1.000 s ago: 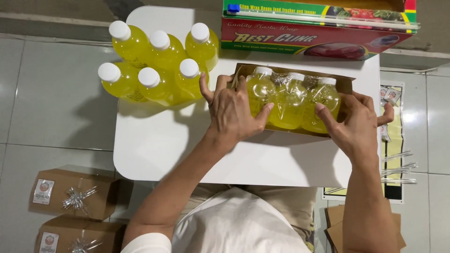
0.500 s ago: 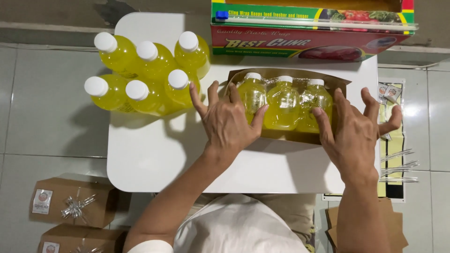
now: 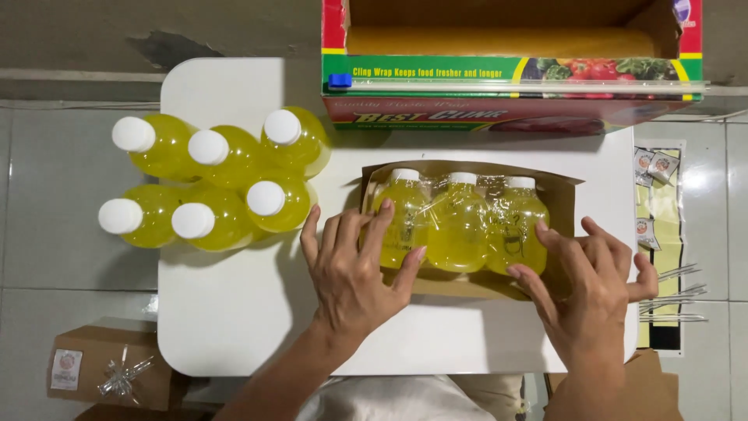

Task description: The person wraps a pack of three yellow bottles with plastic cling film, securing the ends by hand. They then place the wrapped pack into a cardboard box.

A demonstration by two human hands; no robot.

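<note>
Three yellow-juice bottles with white caps lie side by side on a brown cardboard sheet [image 3: 565, 204], covered in clear film as one wrapped pack [image 3: 460, 222]. My left hand [image 3: 351, 273] lies flat with spread fingers, fingertips on the pack's lower left edge. My right hand [image 3: 588, 284] presses its spread fingers on the pack's lower right corner and the cardboard. Neither hand grips anything.
Several upright yellow bottles [image 3: 210, 187] cluster at the left of the white table [image 3: 234, 327]. A long cling-film dispenser box [image 3: 514, 66] lies along the far edge. Small brown boxes with bows [image 3: 109, 366] sit on the tiled floor at lower left; sachets and wire ties [image 3: 662, 234] at right.
Both hands have slid down off the tops of the bottles toward the near edge of the wrapped pack, and the fingers are now flatter.
</note>
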